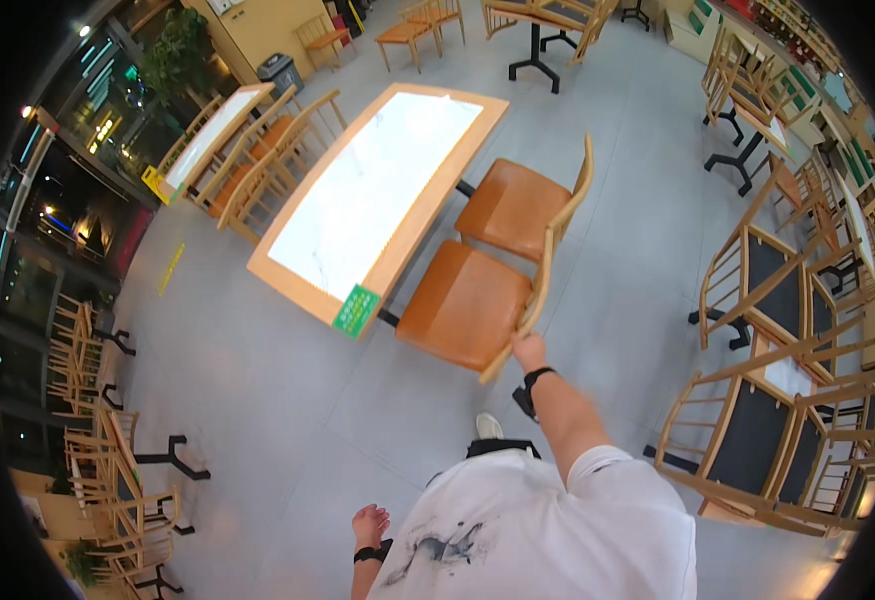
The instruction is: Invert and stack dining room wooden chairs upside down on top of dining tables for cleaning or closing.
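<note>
My right hand (530,351) grips the wooden back rail of the nearer chair (467,304), which has a tan padded seat. A second chair (514,206) of the same kind stands just beyond it, its back rail close to the first one's. Both face the long side of a wood-edged table (377,187) with a white marble-look top. On the table's near corner sits a green card (356,310) bearing writing. Low at my side hangs my left hand (371,523), holding nothing, with its fingers loosely curled and slightly apart.
Across the table stand more wooden chairs (246,191) and another table (212,139). Upturned chairs (752,431) rest on tables to the right, and chairs (81,375) are stacked on tables at left. A grey bin (280,73) and a yellow floor sign (155,184) are farther off.
</note>
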Demonstrator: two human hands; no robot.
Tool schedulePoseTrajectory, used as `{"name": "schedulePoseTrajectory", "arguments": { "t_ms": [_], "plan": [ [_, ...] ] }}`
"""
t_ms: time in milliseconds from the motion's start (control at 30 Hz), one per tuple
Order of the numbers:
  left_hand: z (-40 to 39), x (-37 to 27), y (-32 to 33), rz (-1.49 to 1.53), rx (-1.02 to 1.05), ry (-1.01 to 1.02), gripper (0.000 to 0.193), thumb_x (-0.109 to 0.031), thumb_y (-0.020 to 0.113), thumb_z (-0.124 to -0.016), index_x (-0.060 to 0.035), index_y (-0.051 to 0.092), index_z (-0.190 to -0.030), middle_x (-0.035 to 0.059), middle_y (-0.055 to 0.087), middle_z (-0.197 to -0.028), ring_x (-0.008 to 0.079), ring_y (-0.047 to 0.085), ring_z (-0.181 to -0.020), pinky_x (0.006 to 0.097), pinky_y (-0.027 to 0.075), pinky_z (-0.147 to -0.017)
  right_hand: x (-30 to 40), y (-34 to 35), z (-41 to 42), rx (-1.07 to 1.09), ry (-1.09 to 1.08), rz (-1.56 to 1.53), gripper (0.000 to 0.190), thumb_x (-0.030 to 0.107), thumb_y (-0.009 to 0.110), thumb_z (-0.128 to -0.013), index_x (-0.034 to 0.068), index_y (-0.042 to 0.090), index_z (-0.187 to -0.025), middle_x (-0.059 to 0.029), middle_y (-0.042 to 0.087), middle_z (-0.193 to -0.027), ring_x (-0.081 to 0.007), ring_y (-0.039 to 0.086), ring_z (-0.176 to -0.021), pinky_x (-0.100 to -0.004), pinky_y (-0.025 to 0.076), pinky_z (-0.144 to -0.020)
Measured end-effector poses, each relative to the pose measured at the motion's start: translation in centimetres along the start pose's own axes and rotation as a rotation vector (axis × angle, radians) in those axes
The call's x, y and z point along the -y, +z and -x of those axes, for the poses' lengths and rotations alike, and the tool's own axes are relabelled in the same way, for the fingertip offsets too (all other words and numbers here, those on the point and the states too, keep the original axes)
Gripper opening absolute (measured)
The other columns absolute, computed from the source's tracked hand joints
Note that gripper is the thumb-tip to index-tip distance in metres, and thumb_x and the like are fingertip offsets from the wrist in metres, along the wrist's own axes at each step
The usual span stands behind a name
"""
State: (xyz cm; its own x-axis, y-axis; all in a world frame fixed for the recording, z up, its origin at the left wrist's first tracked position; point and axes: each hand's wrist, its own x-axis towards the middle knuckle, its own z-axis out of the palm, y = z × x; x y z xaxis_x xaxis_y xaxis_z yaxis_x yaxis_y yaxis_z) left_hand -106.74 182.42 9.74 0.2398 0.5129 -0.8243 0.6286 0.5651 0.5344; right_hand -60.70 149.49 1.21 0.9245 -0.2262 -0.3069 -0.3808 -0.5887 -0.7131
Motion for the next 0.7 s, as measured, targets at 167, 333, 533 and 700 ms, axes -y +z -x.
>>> {"name": "schedulePoseTrajectory", "arguments": {
  "t_ms": [167, 333, 533, 700],
  "plan": [
    [-0.9, -7.6, 5.9, -0.152, 0.075, 0.106, 0.027, -0.02, 0.055, -0.088, -0.0012, 0.053, -0.107, 0.0115, 0.064, -0.089, 0.0213, 0.064, -0.076, 0.0333, 0.053, -0.063, 0.5, -0.4, 0.8, 0.013, 0.023, -0.051, 0.035, 0.028, 0.063, -0.077, -0.002, 0.064, -0.095, -0.0238, 0.065, -0.089, -0.0392, 0.062, -0.088, -0.0446, 0.049, -0.077],
    [-4.3, -11.6, 9.7, -0.355, 0.234, 0.075, 0.027, -0.019, 0.055, -0.088, 0.0007, 0.054, -0.106, 0.0138, 0.064, -0.091, 0.0236, 0.064, -0.079, 0.0353, 0.053, -0.066, -1.3, -0.3, -2.6, 0.153, 0.281, -0.154, 0.027, 0.024, 0.064, -0.076, -0.003, 0.066, -0.081, -0.0243, 0.065, -0.083, -0.0379, 0.064, -0.083, -0.0414, 0.051, -0.073],
    [-14.4, -13.0, 9.1, -1.637, 0.559, 0.779, 0.037, -0.03, 0.056, -0.087, -0.0044, 0.057, -0.114, 0.0199, 0.059, -0.109, 0.0275, 0.059, -0.099, 0.0384, 0.044, -0.086, -1.7, 4.2, -4.1, -0.053, 0.247, -0.054, 0.023, 0.022, 0.064, -0.068, 0.0, 0.066, -0.072, -0.0213, 0.064, -0.074, -0.0364, 0.064, -0.075, -0.0447, 0.051, -0.067],
    [-23.5, -18.1, 9.6, -1.942, 0.821, 1.156, 0.03, -0.026, 0.051, -0.088, -0.0015, 0.06, -0.103, 0.0213, 0.063, -0.102, 0.0372, 0.059, -0.092, 0.0436, 0.047, -0.08, 1.0, 1.1, -2.0, 0.008, 0.286, -0.087, 0.019, 0.013, 0.059, -0.07, -0.002, 0.067, -0.079, -0.0234, 0.064, -0.084, -0.0387, 0.063, -0.084, -0.0448, 0.051, -0.073]
  ]
}}
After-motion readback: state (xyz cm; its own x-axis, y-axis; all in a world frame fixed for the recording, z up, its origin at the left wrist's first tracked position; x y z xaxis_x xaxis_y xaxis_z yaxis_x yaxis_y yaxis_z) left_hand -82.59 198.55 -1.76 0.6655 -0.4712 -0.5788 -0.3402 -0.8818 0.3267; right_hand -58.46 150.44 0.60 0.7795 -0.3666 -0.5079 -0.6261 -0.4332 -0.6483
